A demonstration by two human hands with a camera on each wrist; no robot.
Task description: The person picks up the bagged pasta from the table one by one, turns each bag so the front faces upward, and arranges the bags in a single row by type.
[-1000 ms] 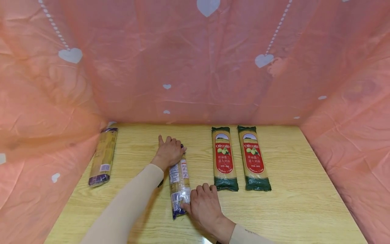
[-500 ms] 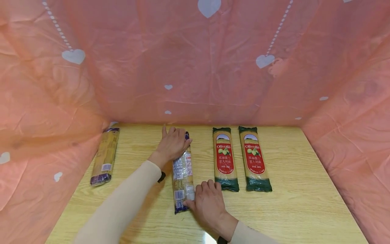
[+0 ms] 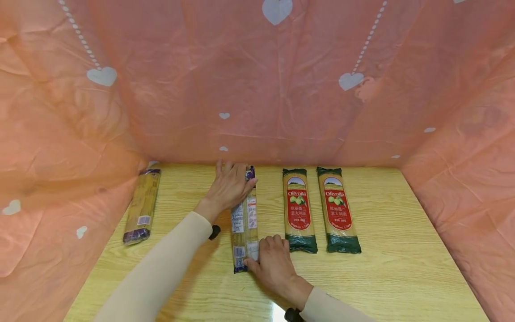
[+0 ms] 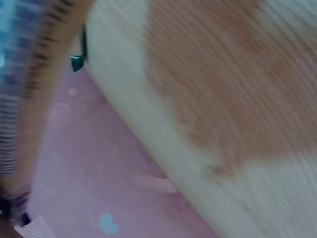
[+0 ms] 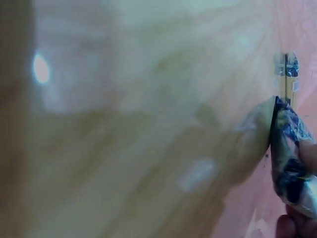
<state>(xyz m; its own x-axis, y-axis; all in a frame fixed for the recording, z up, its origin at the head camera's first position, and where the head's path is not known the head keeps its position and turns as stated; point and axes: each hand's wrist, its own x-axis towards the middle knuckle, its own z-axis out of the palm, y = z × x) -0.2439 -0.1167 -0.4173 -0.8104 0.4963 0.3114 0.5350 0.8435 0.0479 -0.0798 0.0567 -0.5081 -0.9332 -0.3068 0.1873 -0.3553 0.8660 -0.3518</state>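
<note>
A long pasta pack with purple ends (image 3: 244, 219) lies lengthwise on the table, its printed back and barcode facing up. My left hand (image 3: 227, 188) grips its far end from above, thumb along the right side; the palm covers part of the wrapper. At the near end, my right hand (image 3: 273, 264) pinches the corner, thumb over the top. The right wrist view shows the crinkled purple end of the pack (image 5: 290, 158) between thumb and fingers. In the left wrist view, the same pack (image 4: 39, 74) runs blurred down the left edge.
Two spaghetti packs with green ends and red labels, one nearer (image 3: 298, 210) and one farther right (image 3: 337, 210), lie side by side. Another purple-ended pack (image 3: 142, 201) lies by the table's left edge. Pink heart-patterned sheeting (image 3: 277, 89) walls the wooden table (image 3: 386, 277) behind and at both sides.
The pasta pack has slid away from the person and slightly right, now lying straighter. Both hands moved with it, the left reaching closer to the back wall. The other packs stay in place.
</note>
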